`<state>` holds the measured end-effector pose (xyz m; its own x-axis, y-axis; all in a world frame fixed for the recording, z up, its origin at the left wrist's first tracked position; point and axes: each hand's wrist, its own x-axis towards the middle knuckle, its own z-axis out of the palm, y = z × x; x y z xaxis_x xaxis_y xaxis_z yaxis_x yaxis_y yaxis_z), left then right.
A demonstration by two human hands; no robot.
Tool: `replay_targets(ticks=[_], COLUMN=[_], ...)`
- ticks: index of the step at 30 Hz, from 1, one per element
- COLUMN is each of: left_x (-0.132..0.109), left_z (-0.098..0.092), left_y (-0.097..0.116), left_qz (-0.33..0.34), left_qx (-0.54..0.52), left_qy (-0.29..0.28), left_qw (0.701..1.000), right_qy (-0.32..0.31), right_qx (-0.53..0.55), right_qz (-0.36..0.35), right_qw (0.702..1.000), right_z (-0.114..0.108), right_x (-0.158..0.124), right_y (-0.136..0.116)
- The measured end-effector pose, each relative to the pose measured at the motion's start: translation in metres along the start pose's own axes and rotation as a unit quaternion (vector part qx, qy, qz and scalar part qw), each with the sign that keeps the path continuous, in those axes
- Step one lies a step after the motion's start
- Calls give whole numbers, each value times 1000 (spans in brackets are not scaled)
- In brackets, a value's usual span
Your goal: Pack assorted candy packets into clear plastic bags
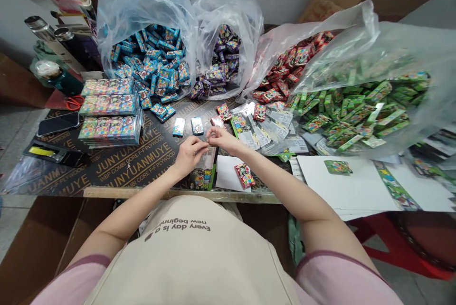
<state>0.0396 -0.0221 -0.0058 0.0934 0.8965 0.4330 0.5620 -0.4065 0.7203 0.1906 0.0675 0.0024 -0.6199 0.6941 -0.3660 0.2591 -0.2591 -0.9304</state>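
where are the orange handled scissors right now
In the head view, the orange-handled scissors lie at the table's far left, between the dark green lidded jar and the black phone.

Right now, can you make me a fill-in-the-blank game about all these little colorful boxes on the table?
1. The bag farthest left holds ___ boxes.
2. The purple boxes sit in a clear ___ bag.
3. Both hands, left hand and right hand, pinch a clear ___ wrapper.
4. The red scissors lie by the stacked packs, on their ___ side.

Missing words: blue; plastic; plastic; left
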Motion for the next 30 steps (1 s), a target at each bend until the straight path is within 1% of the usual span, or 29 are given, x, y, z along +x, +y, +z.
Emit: replay_targets(ticks=[2,4,5,6,7,8,9,10,11,12,14,15,17,18,20,21,23,26,28,30], left_x=[-1,-3,-5,-8,-11,-15,-18,-20,-23,-24,-25,-25,-24,-24,-24,-23,-21,-16,-12,-8], left_z=[-3,-13,-21,-31,-42,-52,-62,-70,-75,-77,-71,-64,-46,-36,-22,-18,-15,-21,-27,-34], left_y=[-4,-14,-21,-30,-39,-49,-57,-64,-69,-70,-66,-62,-52,-48,-43,-42,-43,-43,-41,-37], left_qz=[-2,-35,-61,-91,-123,-154,-177,-185,-178,-156,-84,-47,3,10,1,-6,-18,-50,-83,-99], left_qx=[6,19,32,50,73,104,148,203,250,283,290,270,227,218,224,232,240,208,161,116], left_qy=[-1,7,10,13,10,-6,-29,-61,-91,-127,-217,-270,-375,-415,-461,-470,-473,-479,-483,-459], left_qw=[1000,999,998,995,990,983,972,960,947,938,928,923,899,883,859,852,848,851,857,875], right_qy=[59,130,175,218,248,261,254,235,217,207,218,234,267,279,284,278,260,240,237,230], right_qx=[5,-58,-120,-195,-275,-349,-408,-451,-479,-497,-510,-507,-493,-484,-467,-459,-435,-365,-325,-305], right_qz=[-8,-45,-61,-64,-48,-14,27,61,79,80,54,38,18,13,4,-1,-4,0,10,21], right_qw=[998,989,975,954,927,900,877,859,847,839,831,828,828,830,837,844,862,899,916,924], right_z=[-11,-34,-48,-63,-76,-87,-95,-99,-100,-99,-92,-88,-82,-80,-80,-81,-83,-84,-85,-85], right_x=[-5,-17,-27,-38,-50,-64,-77,-89,-99,-106,-114,-115,-112,-110,-106,-105,-103,-102,-101,-100], right_y=[7,16,21,28,37,47,59,71,84,96,117,125,134,136,137,137,136,135,134,132])
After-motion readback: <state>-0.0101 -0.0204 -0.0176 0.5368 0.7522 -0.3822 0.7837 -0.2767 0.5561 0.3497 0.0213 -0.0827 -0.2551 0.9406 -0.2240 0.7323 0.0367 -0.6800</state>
